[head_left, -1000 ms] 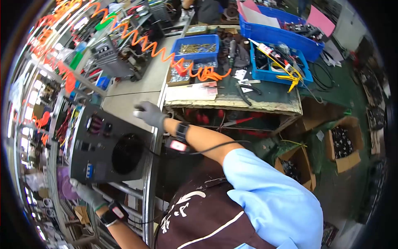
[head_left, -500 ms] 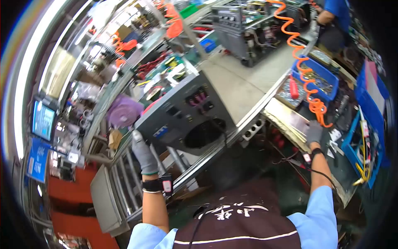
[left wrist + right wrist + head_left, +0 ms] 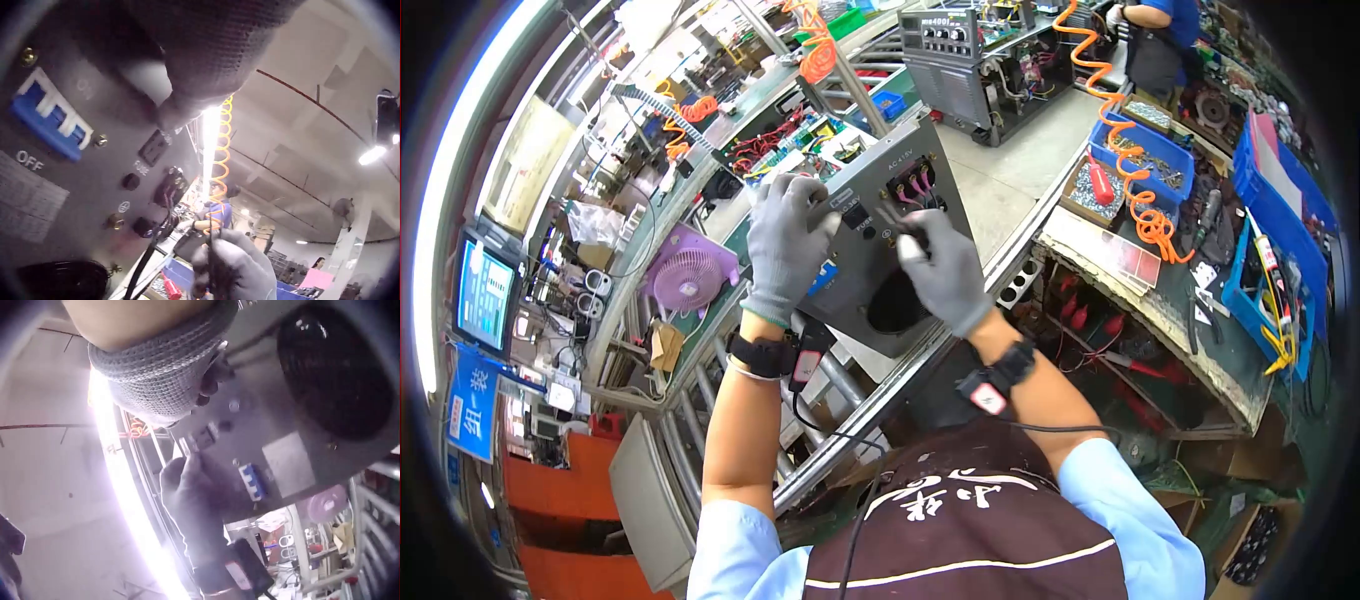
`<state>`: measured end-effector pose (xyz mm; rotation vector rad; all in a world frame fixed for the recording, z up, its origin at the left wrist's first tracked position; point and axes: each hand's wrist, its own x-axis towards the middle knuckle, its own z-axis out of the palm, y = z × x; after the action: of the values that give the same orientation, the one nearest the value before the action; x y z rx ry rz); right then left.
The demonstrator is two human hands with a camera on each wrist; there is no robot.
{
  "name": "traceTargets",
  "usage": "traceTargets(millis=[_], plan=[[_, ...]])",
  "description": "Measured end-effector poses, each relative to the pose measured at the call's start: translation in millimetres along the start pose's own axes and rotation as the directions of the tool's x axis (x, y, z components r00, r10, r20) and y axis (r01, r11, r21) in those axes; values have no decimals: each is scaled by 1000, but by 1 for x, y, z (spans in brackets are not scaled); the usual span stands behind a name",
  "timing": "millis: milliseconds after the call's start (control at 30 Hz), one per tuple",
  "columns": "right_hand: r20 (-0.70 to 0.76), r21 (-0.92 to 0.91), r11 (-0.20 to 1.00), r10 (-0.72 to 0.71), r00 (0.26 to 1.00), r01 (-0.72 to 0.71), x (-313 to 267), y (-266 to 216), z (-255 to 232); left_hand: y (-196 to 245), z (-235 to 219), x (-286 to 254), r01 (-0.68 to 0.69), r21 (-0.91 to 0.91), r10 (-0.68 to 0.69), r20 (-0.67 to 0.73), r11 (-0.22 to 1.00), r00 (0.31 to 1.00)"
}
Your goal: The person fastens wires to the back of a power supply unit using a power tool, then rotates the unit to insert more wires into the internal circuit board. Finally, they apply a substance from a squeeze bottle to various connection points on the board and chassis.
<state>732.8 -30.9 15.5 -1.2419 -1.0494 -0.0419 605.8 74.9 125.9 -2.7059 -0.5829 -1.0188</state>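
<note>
A grey metal machine panel (image 3: 855, 290) stands tilted on the roller line, with a blue-and-white breaker switch (image 3: 53, 115), a small socket (image 3: 153, 148), terminals with purple wires (image 3: 917, 185) and a round dark fan opening (image 3: 334, 369). My gloved right hand (image 3: 950, 270) grips a slim dark two-pronged tool, like tweezers (image 3: 897, 219), its prongs close over the panel below the terminals. My gloved left hand (image 3: 785, 240) is at the panel's upper left, fingers bent, thumb and fingertip close by the socket; I cannot tell whether they pinch anything.
At the right, a bench (image 3: 1225, 375) carries blue bins (image 3: 1165, 165), a screwdriver with an orange coiled hose (image 3: 1140, 205) and black cutters (image 3: 1203, 315). Another machine (image 3: 945, 85) stands farther along the line. A purple fan (image 3: 690, 280) is at the left.
My right hand went to the bench, then came back to the panel with the slim dark tool. The left hand moved from the panel's lower corner up to its top area.
</note>
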Motion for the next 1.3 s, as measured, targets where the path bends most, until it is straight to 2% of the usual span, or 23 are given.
traceTargets(millis=[67,133,167,267,333,467,667,733,867,933,1033,1100,1133,1200,1300], plan=[[-54,0,999,-39,998,39,3,-7,23,-7,-1,4,-1,-51,1,-6,999,1000],[-74,-31,999,-45,996,42,5,-8,31,-16,-2,8,-20,-142,32,79,990,996],[-90,-53,998,-43,995,38,6,-7,35,-18,-3,9,-31,-165,45,79,986,996],[-76,-62,998,6,997,-11,2,-6,39,-24,-2,10,-122,-149,133,66,981,989],[-112,-68,998,-9,994,2,2,-8,44,-23,-3,10,-107,-192,123,75,975,990],[-174,-50,998,-42,984,33,4,-10,50,-19,-2,9,-112,-161,125,74,981,989],[-145,5,999,33,989,-33,6,-9,50,-14,-5,17,-105,-166,129,141,981,982],[-132,25,998,55,990,-53,7,-9,49,-7,-12,22,-214,-110,231,171,971,958],[-143,38,999,35,989,-30,7,-5,51,-8,-16,36,-271,-67,279,254,960,926],[-150,43,999,25,988,-19,6,-3,54,-9,-20,42,-358,-66,360,302,932,883],[-165,61,998,4,986,6,5,0,55,-6,-24,47,-366,-68,366,341,928,866],[-218,-10,995,-103,970,104,5,4,56,-6,-23,50,-389,-58,383,356,919,852],[-217,-10,995,-103,971,104,4,3,56,-6,-23,52,-412,-50,400,372,910,838],[-227,264,964,104,968,-41,1,-1,56,-5,-24,54,-410,-52,397,385,911,833],[-287,247,968,105,952,-32,6,-7,59,-5,-20,56,-408,-44,391,392,912,832]])
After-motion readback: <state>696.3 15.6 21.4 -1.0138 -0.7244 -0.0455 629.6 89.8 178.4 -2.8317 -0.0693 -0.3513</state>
